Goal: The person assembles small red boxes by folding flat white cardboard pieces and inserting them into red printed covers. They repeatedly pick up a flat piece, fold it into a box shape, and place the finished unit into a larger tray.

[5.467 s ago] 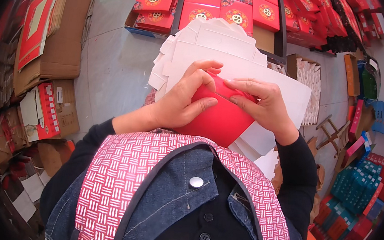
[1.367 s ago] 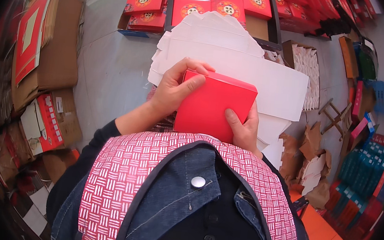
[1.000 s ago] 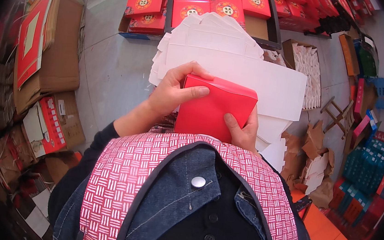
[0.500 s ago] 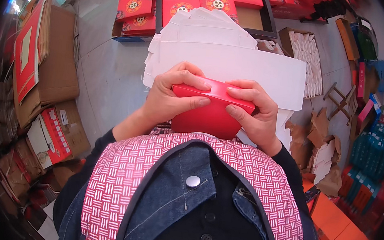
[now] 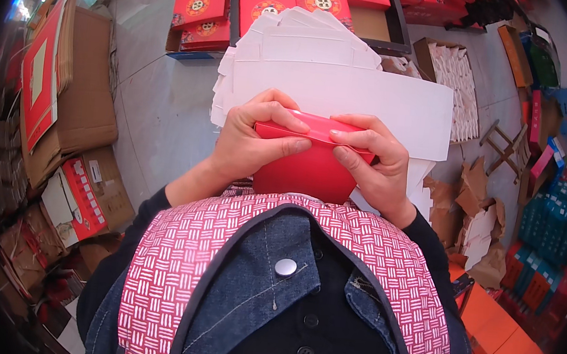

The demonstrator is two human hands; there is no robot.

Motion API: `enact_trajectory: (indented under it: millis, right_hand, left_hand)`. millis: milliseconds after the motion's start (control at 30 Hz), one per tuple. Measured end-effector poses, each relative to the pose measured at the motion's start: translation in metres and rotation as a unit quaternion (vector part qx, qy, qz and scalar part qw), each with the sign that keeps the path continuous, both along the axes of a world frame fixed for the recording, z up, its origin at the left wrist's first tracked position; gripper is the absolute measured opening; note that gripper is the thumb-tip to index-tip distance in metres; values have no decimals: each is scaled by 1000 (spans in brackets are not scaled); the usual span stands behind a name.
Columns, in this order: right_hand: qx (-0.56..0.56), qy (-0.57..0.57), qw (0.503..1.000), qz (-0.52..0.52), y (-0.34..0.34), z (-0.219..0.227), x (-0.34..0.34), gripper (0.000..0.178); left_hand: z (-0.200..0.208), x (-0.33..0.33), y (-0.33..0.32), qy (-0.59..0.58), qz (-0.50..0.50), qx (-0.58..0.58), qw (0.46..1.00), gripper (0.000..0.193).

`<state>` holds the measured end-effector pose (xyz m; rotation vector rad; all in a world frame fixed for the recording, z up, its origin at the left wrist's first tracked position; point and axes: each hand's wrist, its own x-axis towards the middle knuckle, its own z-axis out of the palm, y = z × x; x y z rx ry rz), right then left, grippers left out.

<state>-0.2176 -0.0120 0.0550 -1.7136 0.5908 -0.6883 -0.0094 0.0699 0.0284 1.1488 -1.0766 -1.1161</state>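
Close in front of my body I hold a glossy red cardboard box [image 5: 308, 169] between both hands. My left hand [image 5: 261, 126] grips its upper left corner, thumb on the near face and fingers over the top. On the upper right corner my right hand [image 5: 375, 157] has the same kind of hold. Between my thumbs the top edge bows, with a folded flap lying along it. The lower end of the box rests near my patterned apron [image 5: 180, 262]. Just beyond my hands lies a fanned stack of flat white box blanks [image 5: 346, 91].
Past the blanks, a dark-rimmed tray [image 5: 400, 24] carries red decorated boxes [image 5: 267, 8]. An open carton [image 5: 449, 90] of white pieces stands right of it. Cardboard cartons [image 5: 81, 82] line the left. Orange boxes [image 5: 500, 334], torn brown paper [image 5: 475, 202] and a folding stool [image 5: 504, 149] are on the right.
The top edge of the red box has gone from straight to bowed between my thumbs, as the near flap bends. My hands have barely shifted and keep their hold.
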Motion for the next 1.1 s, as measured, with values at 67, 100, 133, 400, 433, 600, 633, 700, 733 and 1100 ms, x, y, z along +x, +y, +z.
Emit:
enact_trajectory:
  millis: [67,100,133,400,433,600,633,700,733,1100]
  right_hand:
    - [27,-2,1000,0,-2,5,0,22]
    - [16,-4,1000,8,-3,4,-2,25]
    - [5,-7,1000,15,-3,1,-4,28]
    - [453,-233,860,27,2,-9,10,62]
    - [494,-209,841,74,2,-13,12,62]
    - [623,-273,688,253,22,-35,26,56]
    - [623,-278,702,202,23,-34,23,54]
    - [625,-281,721,101,20,-30,14,51]
    - [585,-259,766,64,13,-23,9,50]
    - [279,-72,936,-203,-155,26,-50,34]
  left_hand:
    - [2,0,0,17,3,7,1000,25]
    - [3,-1,0,25,4,9,1000,26]
    - [5,-2,2,48,14,41,998,30]
    - [-10,21,-27,346,59,-44,935,42]
    - [-13,19,-31,389,42,-48,919,47]
    - [-18,-4,-64,406,-110,-150,895,63]
    - [-15,-8,-69,380,-121,-151,904,66]
    - [-18,-9,-69,276,-46,-67,958,57]
    - [-50,0,-67,224,-29,-15,974,53]
    - [-6,8,-65,109,-30,39,993,23]
